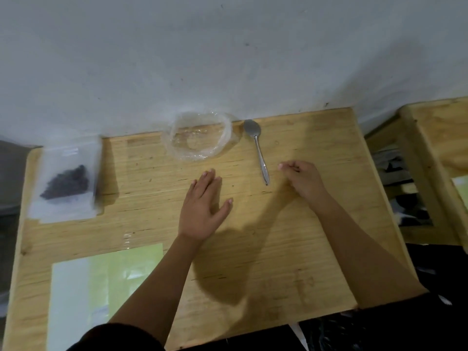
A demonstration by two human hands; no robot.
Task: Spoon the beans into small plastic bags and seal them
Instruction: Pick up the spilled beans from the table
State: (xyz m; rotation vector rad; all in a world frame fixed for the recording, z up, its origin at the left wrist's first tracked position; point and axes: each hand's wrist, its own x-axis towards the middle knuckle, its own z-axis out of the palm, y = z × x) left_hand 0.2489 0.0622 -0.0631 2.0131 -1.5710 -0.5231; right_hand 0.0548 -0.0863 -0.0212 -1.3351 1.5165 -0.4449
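Wooden table (291,249): light plank top, grain running crosswise, far edge against wall.
Wall (228,46): white, scuffed, small dark marks.
Second wooden frame (435,122): same light wood, just right of table; dark clutter (410,211) beneath.

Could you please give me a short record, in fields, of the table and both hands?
surface: wooden table
beans: dark heap inside a zip bag, far left
open bag: clear, rim rolled down, looks empty, at the far edge
spoon: lies right of the open bag, bowl toward the wall
left hand: flat on the table, fingers straight
right hand: fingers curled, beside the spoon handle, holding nothing
near left: pale green and white sheets
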